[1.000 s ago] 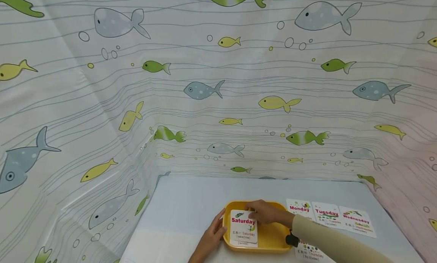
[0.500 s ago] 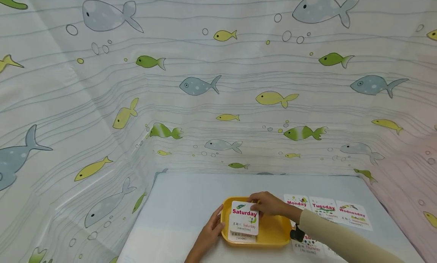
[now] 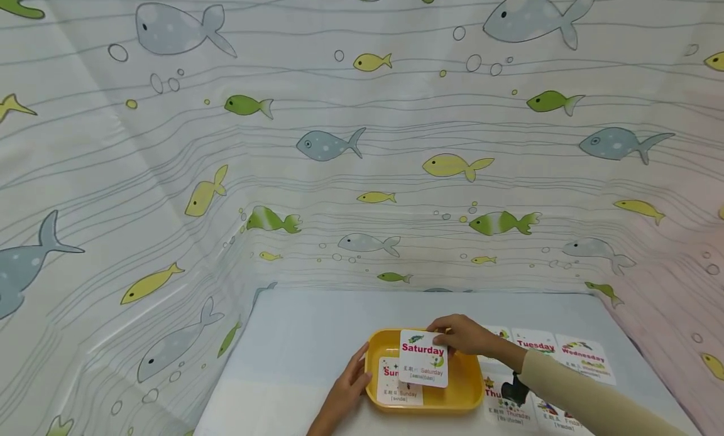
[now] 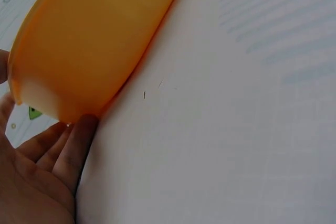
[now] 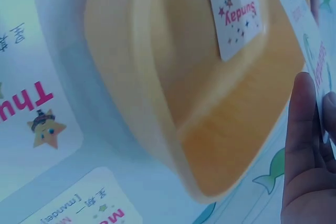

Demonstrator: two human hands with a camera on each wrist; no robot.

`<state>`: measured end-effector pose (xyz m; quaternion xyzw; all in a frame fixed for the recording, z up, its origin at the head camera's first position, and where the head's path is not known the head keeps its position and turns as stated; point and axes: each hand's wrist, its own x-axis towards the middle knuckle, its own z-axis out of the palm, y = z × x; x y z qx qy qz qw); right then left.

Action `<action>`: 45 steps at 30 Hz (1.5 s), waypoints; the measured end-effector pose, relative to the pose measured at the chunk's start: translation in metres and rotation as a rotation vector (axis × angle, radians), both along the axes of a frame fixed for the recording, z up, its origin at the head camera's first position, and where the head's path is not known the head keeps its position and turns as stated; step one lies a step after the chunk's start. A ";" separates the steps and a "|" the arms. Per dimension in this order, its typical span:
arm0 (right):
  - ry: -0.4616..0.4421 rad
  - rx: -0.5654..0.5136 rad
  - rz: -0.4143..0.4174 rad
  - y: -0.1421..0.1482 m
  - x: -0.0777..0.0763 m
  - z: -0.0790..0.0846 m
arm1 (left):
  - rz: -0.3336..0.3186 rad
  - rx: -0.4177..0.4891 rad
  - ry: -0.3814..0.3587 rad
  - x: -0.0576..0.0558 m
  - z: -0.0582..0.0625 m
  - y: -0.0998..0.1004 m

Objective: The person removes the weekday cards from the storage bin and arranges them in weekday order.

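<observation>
My right hand pinches the top right corner of a white Saturday card, thumb on its printed face. The card is raised over a yellow tray, tilted and seen nearly edge-on in the right wrist view. On the tray floor at the left lies a Sunday card, partly covered by the Saturday card in the head view. My left hand rests against the tray's left end. In the left wrist view its fairly straight fingers touch the outer wall, low down and up at the rim.
Right of the tray lie Tuesday and Wednesday cards in a back row, beside a mostly hidden Monday card. Thursday and Friday cards lie in front, partly under the right forearm. A fish-patterned sheet surrounds the white table.
My right hand has lifted the Saturday card off the Sunday card and moved it to the right, baring more of the Sunday card. The left hand stays at the tray's end.
</observation>
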<state>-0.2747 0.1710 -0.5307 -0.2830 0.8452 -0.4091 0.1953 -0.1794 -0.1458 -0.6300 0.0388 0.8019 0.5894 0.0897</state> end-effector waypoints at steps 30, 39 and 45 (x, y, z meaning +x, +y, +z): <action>-0.100 -0.036 -0.111 0.104 0.022 0.028 | -0.013 0.071 -0.024 0.003 -0.001 -0.004; -0.125 -0.020 -0.203 0.147 0.036 0.030 | -0.015 0.067 -0.016 0.001 -0.002 -0.002; -0.080 -0.021 -0.217 0.183 0.047 0.030 | -0.011 0.056 -0.013 0.000 0.000 0.000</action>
